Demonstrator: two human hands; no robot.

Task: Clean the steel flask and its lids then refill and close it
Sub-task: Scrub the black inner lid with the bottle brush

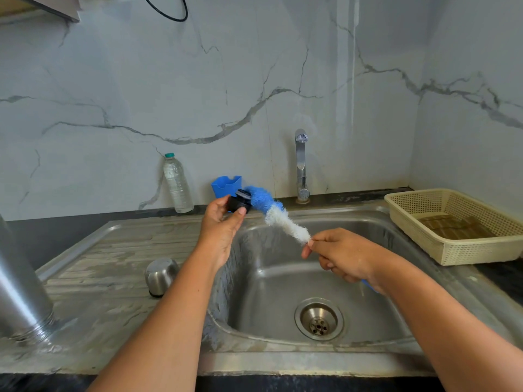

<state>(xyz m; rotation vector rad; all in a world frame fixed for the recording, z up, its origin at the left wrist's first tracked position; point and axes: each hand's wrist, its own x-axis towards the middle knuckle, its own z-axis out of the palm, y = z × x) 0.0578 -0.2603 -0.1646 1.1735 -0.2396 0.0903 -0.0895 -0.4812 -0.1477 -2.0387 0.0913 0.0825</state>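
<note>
Your left hand (220, 222) holds the black inner lid (239, 200) up over the back left corner of the sink (311, 360). Thumb and fingers are curled round its ribbed, round side, and the arm reaches up from the lower edge. The blue tip of the brush (271, 213) touches the lid's far face. The fluffy bristle head is blue at the tip and white nearer you, and it bends down to your right hand (339, 256). That hand pinches the stem just below the white bristles, fingers folded round it, and a bit of blue handle shows behind the wrist.

The steel flask (19, 284) is at the far left, mostly cut off by the frame. It is brushed metal and leans with its threaded mouth down on the wet drainboard (113, 264). The steel cap (161, 275) stands dome-up on the same drainboard, between the flask and the basin.

The basin is steel, streaked with water, with a round drain (319, 321) in its floor. A chrome tap (301, 165) rises behind it. To its left stand a blue plastic holder (226, 185) and a clear water bottle (177, 185), capped and nearly full. On the right a cream perforated basket (452, 224) holds something flat and brown that you cannot make out. The wall (141, 80) is white, grey-veined marble.
</note>
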